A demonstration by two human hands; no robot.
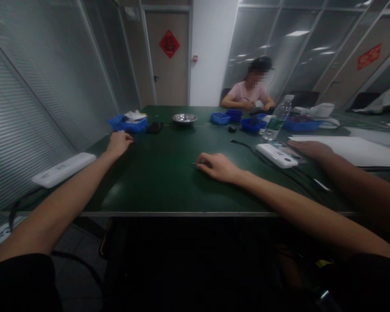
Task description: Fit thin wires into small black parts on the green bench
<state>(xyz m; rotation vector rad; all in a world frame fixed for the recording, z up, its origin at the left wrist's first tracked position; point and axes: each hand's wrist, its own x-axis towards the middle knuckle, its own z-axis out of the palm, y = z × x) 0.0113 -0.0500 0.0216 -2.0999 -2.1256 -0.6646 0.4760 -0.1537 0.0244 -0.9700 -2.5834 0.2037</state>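
My left hand (118, 144) rests far out on the left of the dark green table (162, 182), fingers curled under; anything inside them is hidden. It lies just short of a blue bin (127, 125) with white scraps in it. My right hand (216, 167) lies near the table's middle with its fingers pinched together. A thin, pale sliver pokes out to the left of the fingertips, too small to name.
A second person's hand (312, 149) lies flat at the right beside a white power strip (276, 155), its black cable and a water bottle (277, 119). Another power strip (63, 169) overhangs the left edge. Far side: steel bowl (184, 118), black phone (154, 127), blue bins (219, 118), a seated person (248, 93).
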